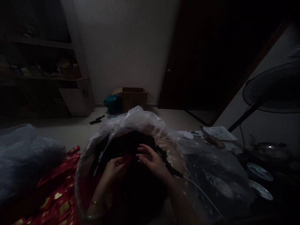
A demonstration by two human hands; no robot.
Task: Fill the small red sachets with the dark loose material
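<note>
Over on the left, shelves (39, 45) sit in shadow, and nearer the person a grey plastic bag (25, 156) slumps beside a heap of red packets (56, 187) with gold marks. In the middle, a large clear plastic bag (138, 125) stands open around a mass of dark stuff (131, 193), too dim to make out. Both hands are down at its mouth, apart from each other. The left hand (114, 168), a thin gold bracelet (95, 202) at its wrist, is curled close to a small red piece (127, 159); whether it grips that piece, I cannot tell. The right hand (152, 161) is just beside it, fingers spread above the dark stuff. Farther off, a cardboard box (133, 98) stands open on the floor beside a teal bag (113, 104), with a dark door (187, 62) to its right. Then come papers (219, 132), two blue-and-white plates (260, 172) and a standing fan (272, 87).
</note>
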